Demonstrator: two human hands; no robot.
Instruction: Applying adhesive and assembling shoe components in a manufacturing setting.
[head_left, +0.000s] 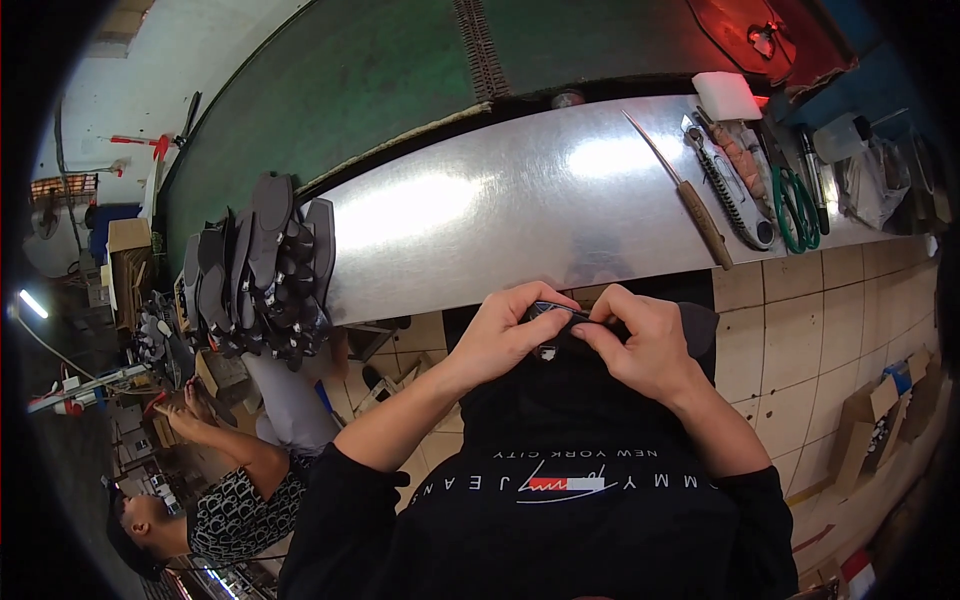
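Observation:
A dark sandal lies across my lap, just off the near edge of the metal worktop. One rounded end of the dark sandal (pixel 699 328) shows past my right hand (pixel 645 338). My left hand (pixel 510 332) pinches the sandal's dark strap with thumb and forefinger. Close beside it, the right fingertips are pinched on the same strap. A small pale mark shows on the strap below the left thumb. Most of the sole is hidden behind the hands and against my black shirt.
Dark sandals (pixel 262 265) are heaped on the left of the metal worktop (pixel 480 230). To the right lie a wooden-handled awl (pixel 702 222), a utility knife (pixel 735 190), green-handled scissors (pixel 797 212) and a white block (pixel 727 97). A green conveyor belt (pixel 390 75) runs behind. Another person (pixel 240 500) works at left.

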